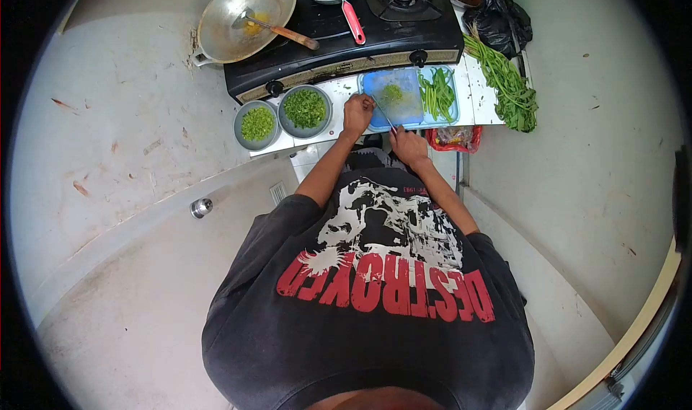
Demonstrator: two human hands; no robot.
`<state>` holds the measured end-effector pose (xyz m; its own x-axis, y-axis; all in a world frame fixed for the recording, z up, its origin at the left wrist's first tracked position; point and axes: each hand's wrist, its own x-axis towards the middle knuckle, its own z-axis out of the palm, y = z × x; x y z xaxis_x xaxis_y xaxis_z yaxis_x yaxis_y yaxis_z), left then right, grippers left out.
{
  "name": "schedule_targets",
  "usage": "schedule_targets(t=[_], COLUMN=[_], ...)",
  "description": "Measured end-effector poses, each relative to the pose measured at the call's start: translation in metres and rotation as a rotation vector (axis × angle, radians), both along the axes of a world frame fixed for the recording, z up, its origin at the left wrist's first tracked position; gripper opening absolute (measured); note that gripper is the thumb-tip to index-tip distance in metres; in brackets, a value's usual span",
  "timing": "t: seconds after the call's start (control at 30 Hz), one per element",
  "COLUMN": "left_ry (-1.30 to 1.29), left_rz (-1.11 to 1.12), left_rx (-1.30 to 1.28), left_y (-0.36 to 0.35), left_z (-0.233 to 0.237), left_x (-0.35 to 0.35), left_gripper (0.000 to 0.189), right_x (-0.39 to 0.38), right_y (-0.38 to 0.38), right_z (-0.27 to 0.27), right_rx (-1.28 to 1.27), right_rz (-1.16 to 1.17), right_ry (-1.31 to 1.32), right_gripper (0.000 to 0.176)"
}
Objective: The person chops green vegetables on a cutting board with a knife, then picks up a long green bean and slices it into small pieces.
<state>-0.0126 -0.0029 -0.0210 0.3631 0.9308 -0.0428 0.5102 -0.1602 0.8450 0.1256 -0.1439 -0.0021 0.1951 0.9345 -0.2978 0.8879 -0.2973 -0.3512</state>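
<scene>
- L hand [358,114]: curled, knuckles up, at the near-left corner of the blue cutting board [407,111]; fingers press down by the blade, but can't tell if they pinch anything, too small to see.
- R hand [409,147]: clenched round the handle of a knife [384,114], sitting off the board's near edge, close to the body.
- Knife: thin, pale blade, slanting up and left from the R hand toward the L fingertips, tip over the board.
- Chopped pile [392,93]: small loose heap of fine green bits on the board, just beyond the L hand and the knife tip, not touching either hand.
- Board: flat, translucent blue plastic, rectangular w/ rounded corners, on a white tiled counter [339,129].
- Cut beans [437,93]: short green lengths, glossy, lying roughly parallel on the board's right part, to the right of both hands.
- Long beans [504,82]: uncut bunch, thin and stringy, further right along the counter, well apart from the hands.
- Two round metal bowls left of the L hand: nearer bowl [305,108] w/ darker chopped greens, far bowl [257,124] w/ lighter green bits; the rims sit just beside each other.
- Behind the board: black gas stove [346,46], a dull metal wok [245,17] w/ a wooden-handled spatula, and a small pan w/ a red handle [353,20].
- Black plastic bag [497,17], crumpled and shiny, at the counter's back right.
</scene>
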Motion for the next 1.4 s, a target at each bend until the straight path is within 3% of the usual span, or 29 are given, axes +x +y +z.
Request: schedule_targets(t=[0.53, 0.87, 0.97, 1.4], left_ry=[0.036, 0.095, 0.002, 0.059], left_rz=[-0.126, -0.119, -0.081, -0.057], left_rx=[0.066, 0.195, 0.139, 0.059], left_y=[0.009, 0.001, 0.0, 0.003], left_z=[0.0, -0.002, -0.005, -0.006], left_x=[0.005, 0.001, 0.002, 0.006], left_gripper=[0.01, 0.011, 0.011, 0.012], right_x=[-0.005, -0.007, -0.007, -0.004], right_y=[0.02, 0.033, 0.031, 0.02], right_z=[0.022, -0.002, 0.001, 0.008], right_rx=[-0.033, 0.008, 0.028, 0.006], right_rz=[-0.044, -0.014, -0.026, -0.051], right_ry=[0.053, 0.024, 0.025, 0.04], right_gripper=[0.044, 0.042, 0.041, 0.041])
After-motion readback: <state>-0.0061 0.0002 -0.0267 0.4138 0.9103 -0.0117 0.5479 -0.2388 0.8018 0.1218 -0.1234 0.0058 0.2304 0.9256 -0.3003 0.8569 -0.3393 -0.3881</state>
